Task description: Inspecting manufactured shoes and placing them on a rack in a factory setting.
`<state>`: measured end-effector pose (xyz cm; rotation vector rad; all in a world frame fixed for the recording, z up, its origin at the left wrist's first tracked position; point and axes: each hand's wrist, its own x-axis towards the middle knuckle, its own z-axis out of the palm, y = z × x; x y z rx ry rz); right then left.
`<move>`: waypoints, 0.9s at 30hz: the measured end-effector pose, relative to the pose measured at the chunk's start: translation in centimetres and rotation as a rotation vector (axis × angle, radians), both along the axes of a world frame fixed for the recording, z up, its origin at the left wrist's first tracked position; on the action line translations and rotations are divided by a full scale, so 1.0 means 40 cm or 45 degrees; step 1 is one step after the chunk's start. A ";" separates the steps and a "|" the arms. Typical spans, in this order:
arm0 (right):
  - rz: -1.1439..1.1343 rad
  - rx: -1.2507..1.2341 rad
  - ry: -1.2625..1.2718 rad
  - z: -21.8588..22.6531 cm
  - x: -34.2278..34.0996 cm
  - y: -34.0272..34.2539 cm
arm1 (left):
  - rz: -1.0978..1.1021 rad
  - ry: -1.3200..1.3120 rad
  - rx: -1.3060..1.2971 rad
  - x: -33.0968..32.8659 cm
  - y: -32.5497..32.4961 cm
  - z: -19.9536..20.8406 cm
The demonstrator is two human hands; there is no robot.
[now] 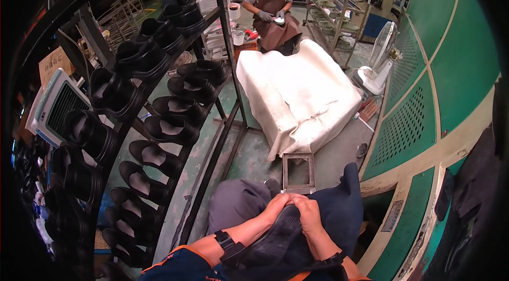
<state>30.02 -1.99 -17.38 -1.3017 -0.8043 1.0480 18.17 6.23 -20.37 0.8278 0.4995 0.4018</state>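
Note:
My left hand (281, 208) and my right hand (308, 214) meet above my lap, thumbs close together and fingers curled. Between them they grip the far end of a black shoe sole (278, 232) with a ribbed tread pattern. Its near end lies toward my body and blends into my dark clothing, so its outline there is unclear. Dark bands circle both of my wrists. Just beyond my hands stands a small square metal frame (287, 171).
A black rack (233, 82) on the left holds rows of black shoes (172, 85). Ahead is a cream cloth-covered block (302, 95), with a seated, gloved person (273, 11) behind it. A green machine cabinet (445, 64) and a white fan (379, 56) stand right.

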 end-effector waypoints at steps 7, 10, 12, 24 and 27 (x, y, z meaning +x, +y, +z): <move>-0.021 -0.006 0.016 0.074 -0.006 -0.014 | 0.071 0.151 0.006 -0.016 -0.006 0.059; 0.128 0.062 -0.247 0.102 -0.008 -0.019 | -0.027 -0.067 0.379 -0.025 -0.004 0.071; 0.101 0.121 -0.054 0.106 0.001 -0.013 | 0.079 0.147 0.119 -0.019 -0.001 0.073; -0.545 -0.176 1.182 -0.061 0.198 0.118 | 0.282 -0.324 0.795 -0.036 -0.040 0.088; -0.544 -0.151 1.148 -0.064 0.155 0.096 | 0.339 -0.319 0.905 -0.016 -0.049 0.106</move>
